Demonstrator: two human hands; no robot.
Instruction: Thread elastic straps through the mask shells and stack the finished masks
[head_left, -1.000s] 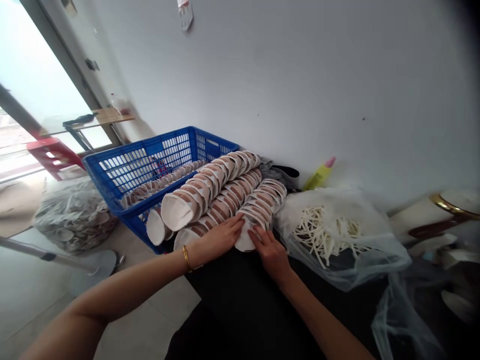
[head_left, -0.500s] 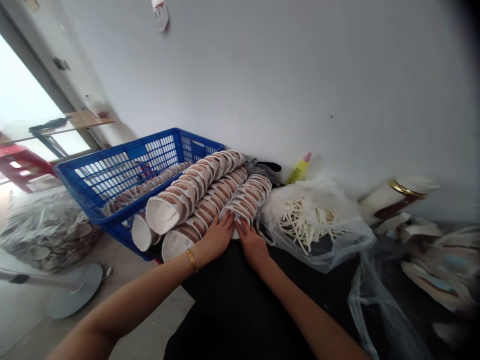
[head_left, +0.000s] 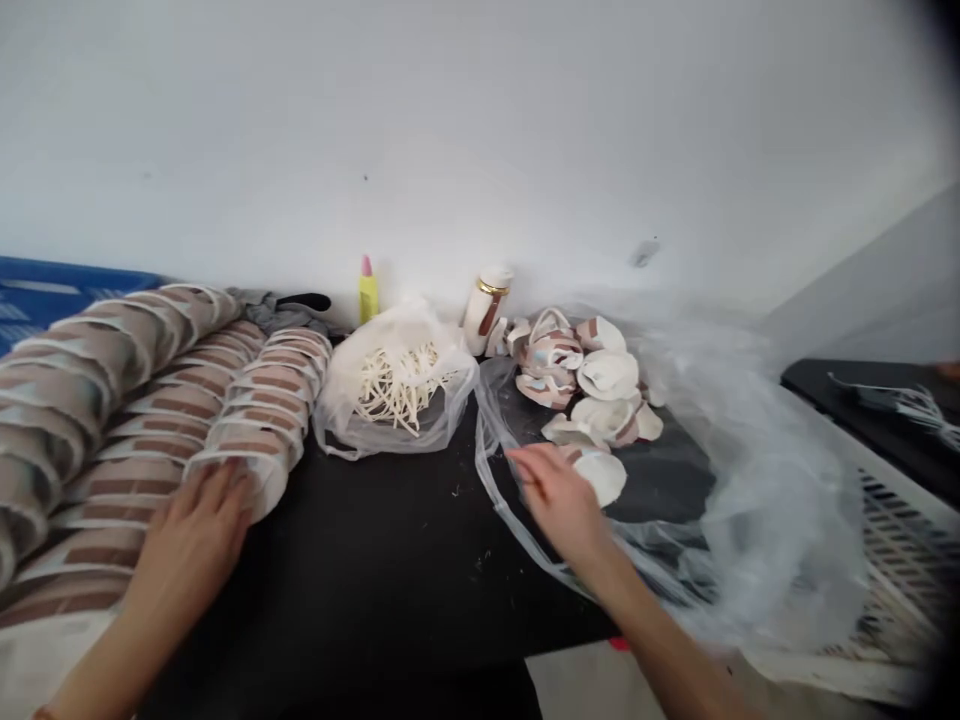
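Observation:
My left hand (head_left: 199,525) rests with fingers stretched over the near end of a short row of nested, cup-shaped fabric pieces (head_left: 251,435), white with brown bands. Two longer rows of the same pieces, a middle row (head_left: 161,425) and an outer row (head_left: 75,380), lie to its left. My right hand (head_left: 562,505) is a little blurred, its fingers extended leftward and nothing visible in them. It hovers just in front of a loose heap of cup pieces (head_left: 607,375) on an opened clear plastic bag (head_left: 750,480). Whether its fingertips touch the bag's edge I cannot tell.
A plastic bag of cream-coloured strips (head_left: 401,385) sits mid-table. Behind it, near the wall, stand a yellow bottle with a pink tip (head_left: 367,290) and a white bottle with a gold band (head_left: 487,305). A blue crate (head_left: 75,285) is at left, a white crate (head_left: 900,540) at right.
The view has swung right. Both hands were together at the near end of the short row; my right hand has left it for the loose heap, while my left stays at the row.

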